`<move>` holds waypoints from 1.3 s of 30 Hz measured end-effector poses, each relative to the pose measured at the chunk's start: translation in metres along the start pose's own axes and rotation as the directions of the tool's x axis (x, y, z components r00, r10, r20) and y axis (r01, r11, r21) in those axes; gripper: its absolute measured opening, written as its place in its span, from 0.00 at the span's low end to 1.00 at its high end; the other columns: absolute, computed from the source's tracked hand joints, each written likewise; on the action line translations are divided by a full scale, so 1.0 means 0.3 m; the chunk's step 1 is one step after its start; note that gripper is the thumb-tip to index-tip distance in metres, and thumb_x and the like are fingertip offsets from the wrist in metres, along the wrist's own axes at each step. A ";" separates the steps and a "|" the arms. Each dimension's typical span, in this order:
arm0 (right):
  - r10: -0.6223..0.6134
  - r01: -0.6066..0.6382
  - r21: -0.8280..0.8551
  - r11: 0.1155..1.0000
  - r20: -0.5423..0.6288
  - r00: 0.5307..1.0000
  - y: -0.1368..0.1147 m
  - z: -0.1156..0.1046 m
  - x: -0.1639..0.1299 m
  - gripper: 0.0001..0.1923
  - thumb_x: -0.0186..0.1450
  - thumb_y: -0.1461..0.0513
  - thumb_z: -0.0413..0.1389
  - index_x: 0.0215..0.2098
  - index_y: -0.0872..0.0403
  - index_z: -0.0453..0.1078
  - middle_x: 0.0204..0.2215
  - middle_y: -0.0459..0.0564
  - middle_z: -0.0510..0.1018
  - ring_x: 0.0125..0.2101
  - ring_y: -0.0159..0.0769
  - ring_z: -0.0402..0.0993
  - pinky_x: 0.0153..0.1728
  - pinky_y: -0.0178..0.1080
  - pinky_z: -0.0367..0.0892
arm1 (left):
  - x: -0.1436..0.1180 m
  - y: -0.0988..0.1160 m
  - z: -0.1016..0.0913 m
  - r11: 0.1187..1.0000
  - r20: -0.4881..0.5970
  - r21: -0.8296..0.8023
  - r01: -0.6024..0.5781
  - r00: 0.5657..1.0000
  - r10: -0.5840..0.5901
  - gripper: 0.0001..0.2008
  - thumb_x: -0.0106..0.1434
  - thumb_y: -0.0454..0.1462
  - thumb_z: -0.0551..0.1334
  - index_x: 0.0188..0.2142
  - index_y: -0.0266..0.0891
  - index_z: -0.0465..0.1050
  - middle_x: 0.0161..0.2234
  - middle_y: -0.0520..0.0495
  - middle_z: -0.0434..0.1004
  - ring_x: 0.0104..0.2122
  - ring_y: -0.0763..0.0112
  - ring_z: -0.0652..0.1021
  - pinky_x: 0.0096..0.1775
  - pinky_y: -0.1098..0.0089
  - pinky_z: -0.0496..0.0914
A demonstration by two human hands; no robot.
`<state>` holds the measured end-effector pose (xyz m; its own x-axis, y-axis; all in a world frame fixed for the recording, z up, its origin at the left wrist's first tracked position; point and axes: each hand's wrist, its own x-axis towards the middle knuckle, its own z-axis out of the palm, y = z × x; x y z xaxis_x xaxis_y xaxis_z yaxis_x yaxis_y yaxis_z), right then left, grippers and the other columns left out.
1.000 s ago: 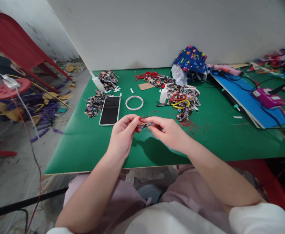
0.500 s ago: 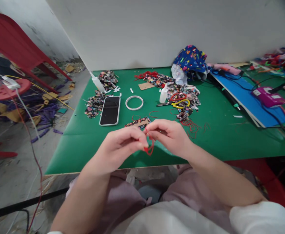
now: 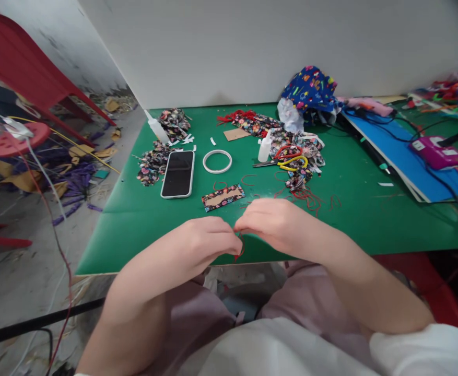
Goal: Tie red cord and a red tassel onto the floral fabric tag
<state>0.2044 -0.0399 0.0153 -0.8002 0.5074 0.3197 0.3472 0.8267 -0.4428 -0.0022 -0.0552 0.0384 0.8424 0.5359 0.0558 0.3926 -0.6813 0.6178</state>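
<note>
At the lower middle of the frame, over the near edge of the green tabletop (image 3: 134, 219), the left hand (image 3: 209, 245) and right hand (image 3: 271, 224) pinch a short red cord (image 3: 239, 251) between meeting fingertips, apparently knotting or looping it, which calls for fine, steady tension.

bare green mat (image 3: 142, 230) left, fabric card (image 3: 223, 197) ahead

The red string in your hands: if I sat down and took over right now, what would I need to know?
Left hand and right hand meet at the near edge of the green table, both pinching a small loop of red string. The fabric-covered card lies flat just beyond them, beside the phone; nothing touches it. String not yet on the card. Scissors and glue bottle sit further back.
</note>
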 end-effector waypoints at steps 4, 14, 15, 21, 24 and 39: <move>0.045 -0.013 -0.224 0.974 0.140 0.989 -0.009 0.003 -0.001 0.08 0.65 0.68 0.48 0.33 0.58 0.70 0.27 0.50 0.73 0.30 0.35 0.66 0.31 0.36 0.58 | 0.008 -0.021 0.016 0.998 0.049 0.053 0.027 0.998 -0.029 0.14 0.63 0.27 0.48 0.32 0.39 0.71 0.29 0.50 0.72 0.29 0.74 0.72 0.31 0.75 0.65; 0.172 -0.084 -0.357 0.930 0.223 0.959 -0.006 0.019 0.035 0.08 0.64 0.68 0.48 0.31 0.59 0.68 0.26 0.51 0.72 0.30 0.36 0.66 0.30 0.37 0.57 | 0.017 -0.086 0.053 0.987 0.030 0.139 0.084 0.996 -0.089 0.10 0.63 0.29 0.51 0.35 0.40 0.70 0.32 0.51 0.73 0.32 0.73 0.73 0.35 0.74 0.66; 0.182 -0.102 -0.341 0.934 0.213 0.960 0.001 0.022 0.032 0.08 0.64 0.68 0.48 0.32 0.59 0.68 0.27 0.51 0.72 0.30 0.36 0.67 0.30 0.37 0.58 | 0.018 -0.090 0.052 0.985 0.001 0.144 0.093 0.996 -0.094 0.10 0.63 0.29 0.52 0.35 0.40 0.70 0.32 0.51 0.73 0.32 0.74 0.73 0.35 0.74 0.66; 0.287 -0.267 -0.199 0.943 0.077 0.955 0.032 0.026 0.010 0.09 0.67 0.66 0.45 0.37 0.57 0.68 0.33 0.49 0.76 0.35 0.35 0.71 0.35 0.35 0.60 | 0.025 -0.102 0.044 0.972 -0.219 0.150 0.181 0.965 -0.146 0.07 0.64 0.33 0.54 0.35 0.40 0.70 0.33 0.53 0.75 0.33 0.75 0.74 0.36 0.75 0.66; 0.353 -0.342 -0.140 0.929 0.064 0.933 0.030 0.015 0.011 0.10 0.67 0.65 0.45 0.38 0.56 0.68 0.33 0.49 0.77 0.36 0.35 0.72 0.35 0.35 0.60 | 0.026 -0.108 0.047 0.971 -0.297 0.133 0.200 0.942 -0.153 0.06 0.64 0.34 0.54 0.36 0.41 0.70 0.33 0.55 0.75 0.33 0.77 0.74 0.36 0.76 0.66; 0.437 -0.437 0.026 0.899 0.003 0.899 0.026 -0.021 0.021 0.07 0.65 0.65 0.48 0.36 0.56 0.68 0.33 0.48 0.76 0.33 0.32 0.71 0.34 0.32 0.60 | 0.054 -0.115 0.074 0.965 -0.303 0.088 0.247 0.930 -0.210 0.06 0.64 0.36 0.55 0.36 0.40 0.70 0.35 0.53 0.76 0.35 0.75 0.74 0.38 0.75 0.66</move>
<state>0.2051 -0.0286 0.0191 -0.5698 0.8167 0.0912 0.6489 0.5152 -0.5599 0.0059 -0.0341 0.0004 0.5886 0.7925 0.1594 0.6197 -0.5690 0.5406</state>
